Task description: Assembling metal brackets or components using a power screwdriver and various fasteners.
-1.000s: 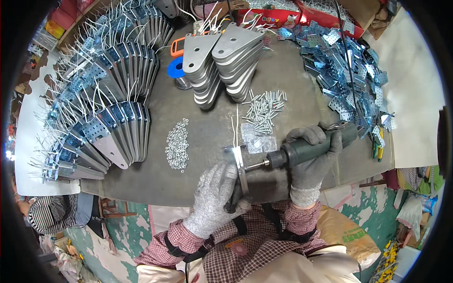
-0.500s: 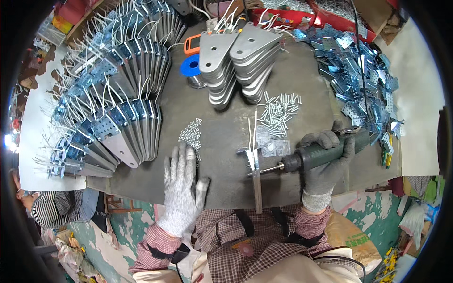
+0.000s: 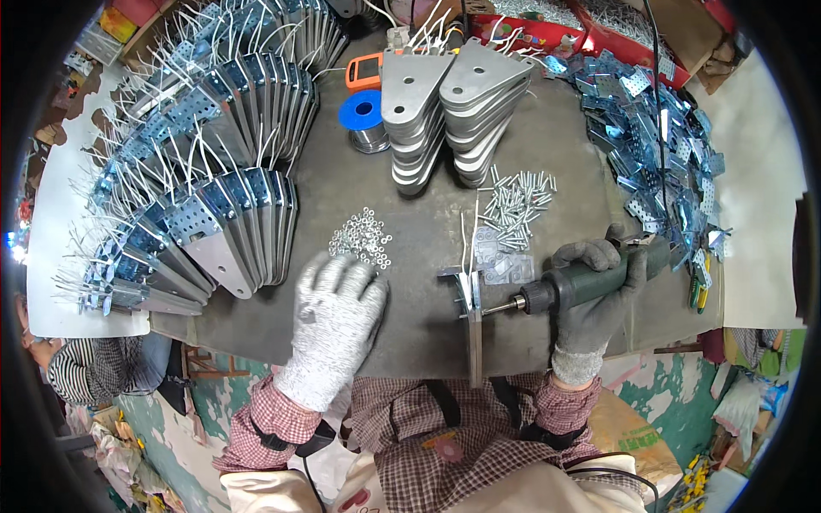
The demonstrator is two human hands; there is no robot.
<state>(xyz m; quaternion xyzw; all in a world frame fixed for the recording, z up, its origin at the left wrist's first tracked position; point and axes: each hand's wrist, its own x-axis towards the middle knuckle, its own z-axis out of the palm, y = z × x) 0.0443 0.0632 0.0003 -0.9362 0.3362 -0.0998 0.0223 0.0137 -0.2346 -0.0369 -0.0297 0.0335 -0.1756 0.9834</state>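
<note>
A: why's the left hand (image 3: 335, 318) flat and open by the washers (image 3: 361, 237)?

B: probably picking one. The right hand (image 3: 590, 295) stays wrapped around the electric screwdriver (image 3: 590, 280), bit against the bracket (image 3: 469, 291) at the table's (image 3: 342, 188) near edge.

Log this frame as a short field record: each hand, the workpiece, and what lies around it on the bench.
left hand: grey knit-gloved left hand, open, flat on the dark bench, just below small silver washers
right hand: grey-gloved right hand gripping a green electric screwdriver
workpiece: upright metal bracket assembly at the tool tip
nearby: pile of screws; stacked grey triangular plates; blue solder spool
</note>
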